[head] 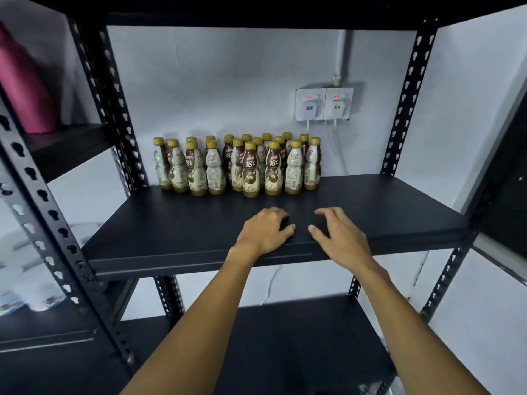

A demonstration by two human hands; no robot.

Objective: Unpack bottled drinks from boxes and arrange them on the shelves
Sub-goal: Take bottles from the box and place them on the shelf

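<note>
Several small coffee bottles (251,169) with gold caps and brown-and-cream labels stand upright in rows at the back of a dark shelf board (171,232). My left hand (266,230) hovers over the front part of that board with fingers loosely curled and nothing in it. My right hand (336,236) is beside it, fingers spread and relaxed, also holding nothing. Both hands are well in front of the bottles and apart from them. No box is in view.
Black perforated uprights (114,101) (407,101) frame the shelf. A double wall socket with two plugs (323,104) sits on the back wall at the right. A pink object (25,81) stands on the neighbouring rack at left. A lower shelf board (285,337) lies beneath.
</note>
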